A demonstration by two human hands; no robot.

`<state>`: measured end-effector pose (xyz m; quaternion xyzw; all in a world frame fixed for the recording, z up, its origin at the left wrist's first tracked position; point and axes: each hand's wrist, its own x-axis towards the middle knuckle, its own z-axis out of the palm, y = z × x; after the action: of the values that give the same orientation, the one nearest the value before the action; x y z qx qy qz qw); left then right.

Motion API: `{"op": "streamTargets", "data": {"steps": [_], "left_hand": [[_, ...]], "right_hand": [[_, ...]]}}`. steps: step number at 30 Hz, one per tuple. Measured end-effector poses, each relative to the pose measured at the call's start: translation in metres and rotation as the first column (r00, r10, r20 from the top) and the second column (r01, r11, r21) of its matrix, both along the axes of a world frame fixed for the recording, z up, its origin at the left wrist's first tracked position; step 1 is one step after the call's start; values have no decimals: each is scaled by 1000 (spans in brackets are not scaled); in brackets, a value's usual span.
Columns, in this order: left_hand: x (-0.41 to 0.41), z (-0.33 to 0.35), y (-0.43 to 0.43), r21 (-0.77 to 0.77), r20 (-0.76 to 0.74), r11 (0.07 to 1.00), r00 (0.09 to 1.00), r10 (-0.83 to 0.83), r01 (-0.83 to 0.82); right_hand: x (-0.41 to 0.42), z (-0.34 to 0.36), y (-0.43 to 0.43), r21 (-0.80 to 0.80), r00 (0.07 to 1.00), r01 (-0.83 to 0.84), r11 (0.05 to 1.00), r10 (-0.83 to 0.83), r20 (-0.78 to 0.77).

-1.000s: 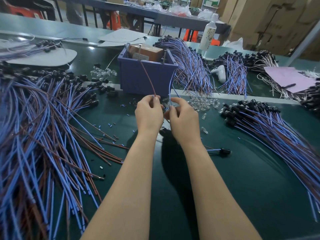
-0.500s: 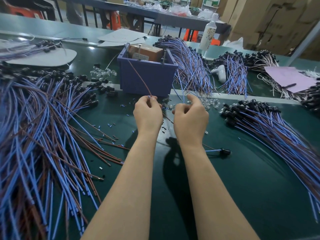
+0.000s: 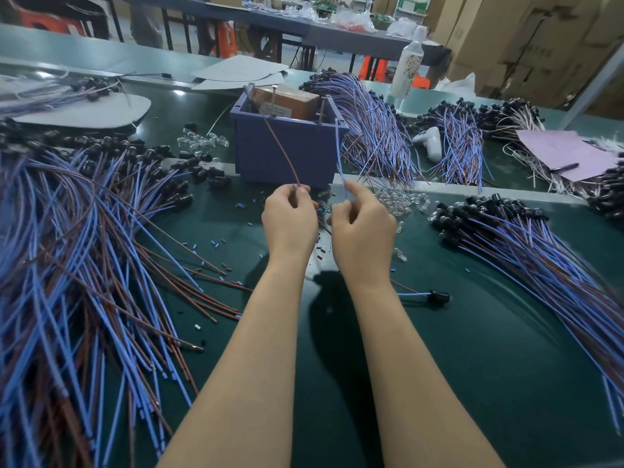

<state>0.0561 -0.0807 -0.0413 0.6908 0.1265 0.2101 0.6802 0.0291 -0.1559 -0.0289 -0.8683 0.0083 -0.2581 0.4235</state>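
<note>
My left hand (image 3: pixel 289 220) pinches a thin brown wire (image 3: pixel 283 153) that rises up and to the left in front of the purple bin (image 3: pixel 287 148). My right hand (image 3: pixel 363 231) pinches a blue wire (image 3: pixel 338 157) that stands nearly upright beside the bin's right corner. Both hands hover close together above the dark green mat (image 3: pixel 472 349), just in front of the bin. Whatever lies between the palms is hidden.
A big heap of loose blue and brown wires (image 3: pixel 77 282) covers the left. Finished wires with black caps (image 3: pixel 526 238) fan out on the right. Clear small parts (image 3: pixel 400 201) lie past my right hand. One capped wire (image 3: pixel 435 295) lies by my right forearm.
My hands have drawn slightly apart. The blue wire has swung from behind my fingers to stand upright in my right hand; the brown wire has leaned further left.
</note>
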Motion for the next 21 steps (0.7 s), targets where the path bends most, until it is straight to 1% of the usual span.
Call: {"op": "streamTargets", "data": {"steps": [5, 14, 21], "left_hand": [[2, -1, 1, 7, 1, 1000, 1000, -27, 27], [2, -1, 2, -2, -8, 998, 998, -69, 69], [-1, 1, 0, -7, -8, 999, 999, -37, 37]], "right_hand": [[0, -1, 0, -15, 998, -46, 999, 45, -31], [-1, -1, 1, -4, 997, -79, 997, 79, -10], [-2, 0, 1, 27, 995, -104, 994, 104, 0]]}}
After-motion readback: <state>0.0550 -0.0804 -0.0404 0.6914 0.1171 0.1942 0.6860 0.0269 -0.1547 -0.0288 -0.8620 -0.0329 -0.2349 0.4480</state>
